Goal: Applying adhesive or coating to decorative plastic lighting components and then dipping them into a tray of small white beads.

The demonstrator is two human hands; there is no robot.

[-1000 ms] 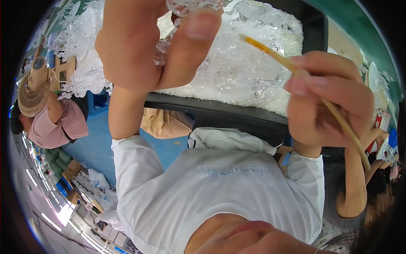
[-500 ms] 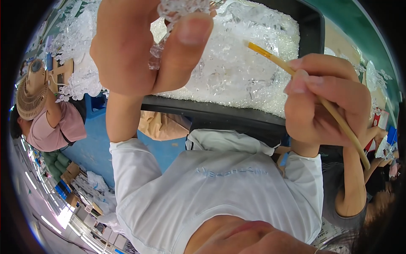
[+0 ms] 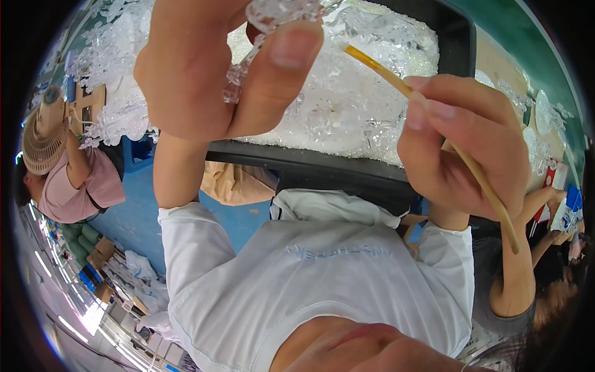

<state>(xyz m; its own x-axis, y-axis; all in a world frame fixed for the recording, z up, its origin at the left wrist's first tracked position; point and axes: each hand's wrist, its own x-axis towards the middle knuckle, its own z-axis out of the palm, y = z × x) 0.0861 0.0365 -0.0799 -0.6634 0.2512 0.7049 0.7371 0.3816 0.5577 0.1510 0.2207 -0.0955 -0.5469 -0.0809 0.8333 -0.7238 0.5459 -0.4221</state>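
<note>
My left hand [image 3: 211, 80] is closed around a clear, faceted plastic ornament [image 3: 282, 12], raised over the left part of a black tray [image 3: 457, 49]. Parts of the ornament show past my thumb and below my fingers; the rest is hidden in the grip. Between the fingers and thumb of my right hand [image 3: 465, 136] is a thin wooden brush [image 3: 374, 64], held like a pen. Its yellowish tip points up and left toward the ornament, apart from it. Under both hands, glittering white granules [image 3: 347, 144] and clear pieces fill the tray.
Clear plastic pieces [image 3: 114, 49] are heaped left of the tray, and more [image 3: 548, 115] lie at the right. A person in pink [image 3: 93, 180] sits by a beige fan [image 3: 46, 136] at the left. At the right, another person's arm [image 3: 517, 273] comes close to my right elbow.
My right hand has moved left and slightly up, bringing the brush tip nearer the ornament. My left hand has shifted slightly to the right, still gripping the ornament.
</note>
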